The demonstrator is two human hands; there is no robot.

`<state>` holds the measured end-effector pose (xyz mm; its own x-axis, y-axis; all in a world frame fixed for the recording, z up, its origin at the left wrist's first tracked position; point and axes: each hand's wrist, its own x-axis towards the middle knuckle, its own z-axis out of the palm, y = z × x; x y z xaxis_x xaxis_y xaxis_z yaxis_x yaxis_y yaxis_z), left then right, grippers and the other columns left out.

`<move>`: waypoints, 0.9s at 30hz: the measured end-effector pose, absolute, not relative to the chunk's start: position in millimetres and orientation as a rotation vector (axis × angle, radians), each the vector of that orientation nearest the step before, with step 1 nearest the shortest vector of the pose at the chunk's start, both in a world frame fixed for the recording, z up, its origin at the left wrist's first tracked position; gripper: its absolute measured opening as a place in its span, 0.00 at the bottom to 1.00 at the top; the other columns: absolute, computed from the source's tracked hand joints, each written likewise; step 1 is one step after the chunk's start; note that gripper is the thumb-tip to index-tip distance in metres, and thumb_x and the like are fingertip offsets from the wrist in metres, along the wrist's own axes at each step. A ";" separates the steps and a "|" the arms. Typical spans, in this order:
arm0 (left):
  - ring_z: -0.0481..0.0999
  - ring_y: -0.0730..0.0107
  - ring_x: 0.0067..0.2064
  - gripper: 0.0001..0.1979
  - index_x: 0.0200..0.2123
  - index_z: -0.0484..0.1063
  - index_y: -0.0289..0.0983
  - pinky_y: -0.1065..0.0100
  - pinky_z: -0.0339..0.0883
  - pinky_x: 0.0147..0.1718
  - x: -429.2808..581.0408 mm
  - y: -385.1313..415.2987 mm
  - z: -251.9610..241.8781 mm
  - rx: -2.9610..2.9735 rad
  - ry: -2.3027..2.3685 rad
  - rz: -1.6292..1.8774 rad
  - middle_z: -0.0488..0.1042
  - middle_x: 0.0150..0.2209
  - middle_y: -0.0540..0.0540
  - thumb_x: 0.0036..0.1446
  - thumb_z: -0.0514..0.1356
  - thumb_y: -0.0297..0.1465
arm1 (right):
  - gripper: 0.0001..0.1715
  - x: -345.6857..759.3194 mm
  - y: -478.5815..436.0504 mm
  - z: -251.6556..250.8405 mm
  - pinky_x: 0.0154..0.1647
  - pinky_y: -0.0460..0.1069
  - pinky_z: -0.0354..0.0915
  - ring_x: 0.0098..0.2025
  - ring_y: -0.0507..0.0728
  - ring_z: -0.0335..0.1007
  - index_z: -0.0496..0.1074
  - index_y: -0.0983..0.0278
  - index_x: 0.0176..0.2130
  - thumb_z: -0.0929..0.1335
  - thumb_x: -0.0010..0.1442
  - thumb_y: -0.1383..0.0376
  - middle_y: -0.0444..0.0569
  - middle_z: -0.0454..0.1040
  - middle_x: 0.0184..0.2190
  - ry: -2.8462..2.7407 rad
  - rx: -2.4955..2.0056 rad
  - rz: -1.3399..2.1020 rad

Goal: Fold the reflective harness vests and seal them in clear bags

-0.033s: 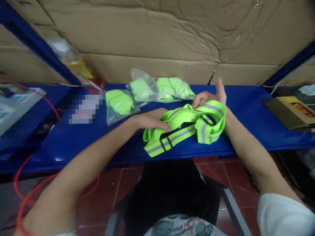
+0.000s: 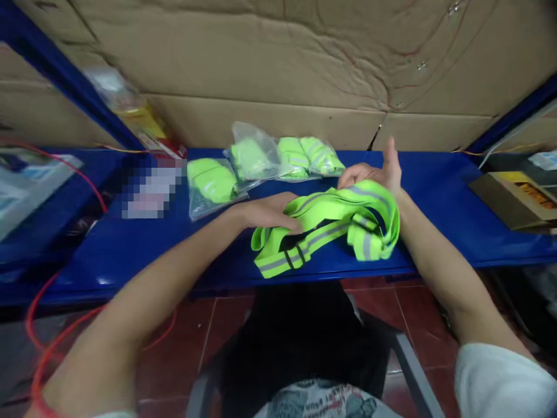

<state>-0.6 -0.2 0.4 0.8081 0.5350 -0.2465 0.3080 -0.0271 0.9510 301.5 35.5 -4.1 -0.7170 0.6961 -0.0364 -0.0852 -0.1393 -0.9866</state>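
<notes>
A neon yellow-green reflective strap (image 2: 282,264) with a grey stripe hangs in loose loops over the front of the blue table, held between my two hands. A black slide buckle (image 2: 296,255) sits on its lower left length. My left hand (image 2: 274,209) grips the left side, thumb on top and the other fingers mostly hidden behind the fabric. My right hand (image 2: 374,172) is at the upper right loop, its thumb pointing up and its fingers curled against the strap. A folded bunch of the same strap (image 2: 369,242) dangles below my right hand.
Clear plastic bags with folded yellow-green straps (image 2: 212,181) lie along the back of the blue table (image 2: 435,203). A bottle (image 2: 126,101) stands at the back left. To the right is an open cardboard box (image 2: 516,200). A red hose (image 2: 35,325) loops at the left.
The folded bunch under my right hand has swung slightly down and right, and the upper loop has shifted a little. My left hand has hardly moved.
</notes>
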 end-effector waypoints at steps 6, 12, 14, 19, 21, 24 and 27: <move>0.60 0.79 0.17 0.13 0.23 0.70 0.36 0.75 0.54 0.17 7.1 -4.4 0.6 1.390 0.609 0.421 0.63 0.16 0.54 0.44 0.73 0.30 | 0.67 297.2 31.4 -15.6 0.46 0.53 0.77 0.45 0.61 0.83 0.70 0.65 0.67 0.61 0.55 0.18 0.58 0.84 0.51 -1.937 -0.465 1.903; 0.57 0.79 0.16 0.19 0.25 0.65 0.38 0.74 0.54 0.16 11.1 -4.7 6.6 1.171 0.645 1.051 0.57 0.15 0.58 0.46 0.74 0.37 | 0.58 276.9 17.0 -28.6 0.65 0.57 0.69 0.61 0.61 0.76 0.54 0.58 0.78 0.73 0.65 0.36 0.59 0.76 0.65 -1.975 -0.217 1.847; 0.58 0.80 0.18 0.19 0.25 0.66 0.38 0.74 0.57 0.18 5.8 -2.2 12.1 1.204 0.630 1.158 0.57 0.17 0.57 0.47 0.74 0.35 | 0.62 273.1 14.8 -28.6 0.61 0.57 0.72 0.60 0.63 0.78 0.56 0.63 0.77 0.71 0.63 0.31 0.62 0.79 0.60 -1.967 -0.266 1.938; 0.59 0.78 0.19 0.15 0.36 0.75 0.39 0.74 0.58 0.20 1.5 10.1 13.6 1.203 0.634 1.381 0.57 0.18 0.59 0.51 0.75 0.36 | 0.71 276.6 16.2 -22.5 0.50 0.53 0.77 0.53 0.68 0.83 0.73 0.73 0.64 0.68 0.50 0.19 0.64 0.85 0.48 -1.972 -0.276 2.179; 0.66 0.76 0.22 0.19 0.40 0.77 0.40 0.73 0.64 0.24 4.2 16.3 5.5 1.202 0.697 1.461 0.63 0.20 0.58 0.50 0.78 0.41 | 0.64 278.7 16.0 -18.6 0.48 0.50 0.77 0.50 0.64 0.84 0.75 0.70 0.61 0.78 0.46 0.27 0.59 0.86 0.48 -2.052 -0.295 2.146; 0.79 0.68 0.32 0.27 0.43 0.78 0.39 0.68 0.75 0.35 4.6 24.5 -10.7 1.247 0.804 1.474 0.75 0.27 0.52 0.49 0.79 0.49 | 0.45 277.1 10.0 -13.6 0.49 0.49 0.78 0.47 0.59 0.84 0.79 0.68 0.55 0.86 0.48 0.46 0.53 0.86 0.46 -2.233 -0.436 2.149; 0.83 0.60 0.39 0.29 0.42 0.80 0.36 0.63 0.78 0.40 -1.1 28.4 -24.7 1.490 0.956 1.169 0.81 0.34 0.45 0.50 0.76 0.54 | 0.31 272.7 -1.1 -10.2 0.45 0.49 0.79 0.40 0.57 0.83 0.81 0.67 0.46 0.84 0.51 0.50 0.49 0.86 0.39 -2.065 -0.665 2.130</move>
<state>-1.1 28.4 -24.7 0.2282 0.9517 0.2052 0.0128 -0.2137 0.9768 272.7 -1.1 -10.2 -0.8995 0.3669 -0.2373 0.2258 -0.0747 -0.9713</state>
